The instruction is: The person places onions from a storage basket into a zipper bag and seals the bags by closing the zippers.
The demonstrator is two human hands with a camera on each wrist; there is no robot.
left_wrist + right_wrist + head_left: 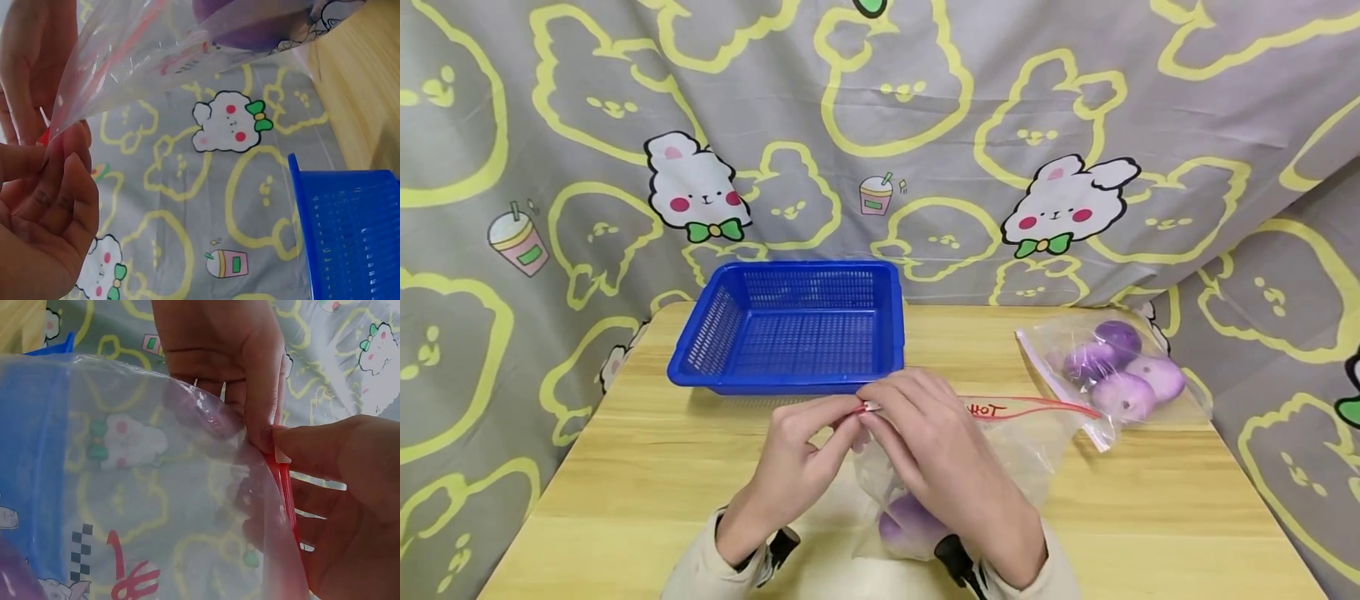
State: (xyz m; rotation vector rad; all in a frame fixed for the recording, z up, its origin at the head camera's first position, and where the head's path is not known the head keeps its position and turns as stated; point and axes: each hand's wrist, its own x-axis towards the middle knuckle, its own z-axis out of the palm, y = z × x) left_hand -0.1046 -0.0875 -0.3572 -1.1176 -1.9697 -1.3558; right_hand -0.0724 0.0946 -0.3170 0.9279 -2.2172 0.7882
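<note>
A clear zip bag [1030,454] with a red strip along its mouth and red lettering stands in front of me, a purple-and-white rounded item [910,527] at its bottom. At the left end of the strip, my left hand [808,450] pinches the corner between thumb and index finger. My right hand [951,458] meets it there, thumb and index finger pinching the small whitish zip slider [282,456]. Fingertips of both hands nearly touch. In the right wrist view the red zip strip [287,500] runs down beside the right fingers. The right hand hides part of the bag.
A blue plastic basket [786,387] with nothing in it stands behind the hands, at the back left of the wooden table [625,500]. At the right lies another clear zip bag [1045,367] holding several purple-and-white rounded items [1123,396]. A patterned grey curtain [925,175] hangs behind.
</note>
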